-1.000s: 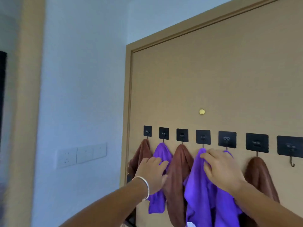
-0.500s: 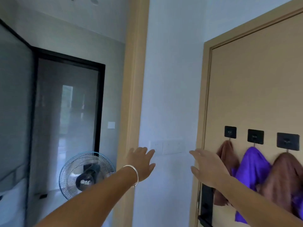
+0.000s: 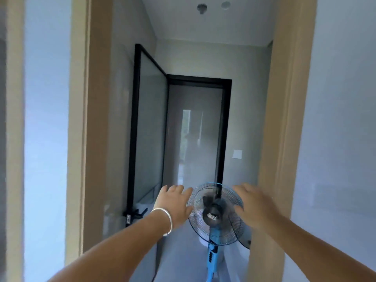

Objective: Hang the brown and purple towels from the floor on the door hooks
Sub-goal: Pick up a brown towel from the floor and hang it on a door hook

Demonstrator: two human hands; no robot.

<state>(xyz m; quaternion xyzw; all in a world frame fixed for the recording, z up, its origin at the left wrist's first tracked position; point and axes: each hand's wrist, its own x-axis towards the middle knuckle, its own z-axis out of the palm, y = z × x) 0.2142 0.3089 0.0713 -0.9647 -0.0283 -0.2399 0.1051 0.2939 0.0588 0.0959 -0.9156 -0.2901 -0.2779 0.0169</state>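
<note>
As both forearms reach forward from the lower edge of the view, the left hand (image 3: 174, 204) and the right hand (image 3: 253, 204) are held out at about the same height, palms turned away, fingers extended and loosely spread; neither holds anything. A silver bangle (image 3: 165, 220) circles the left wrist. The brown and purple towels and the door hooks lie outside this view, so their positions cannot be told from it.

Beyond the hands, seen between them, stands a blue pedestal fan (image 3: 214, 214): a round wire cage with a dark motor hub, carried on a blue column that bears a strip of dark buttons. The right hand overlaps the right side of the cage in the picture; whether it touches the cage cannot be told.

The fan stands within a tan wooden door frame (image 3: 97, 119) whose jambs rise at left and right, with pale wall (image 3: 46, 98) on either side.

Farther on, a black-framed frosted glass door (image 3: 151, 129) stands open on the left of a narrow corridor, a black lever handle (image 3: 135, 213) near its lower edge. At the far end is a black-framed doorway (image 3: 198, 127), hazy beyond; a white switch plate (image 3: 237, 154) sits on the wall just to its right. Two round fittings (image 3: 213, 6) are set in the ceiling.
</note>
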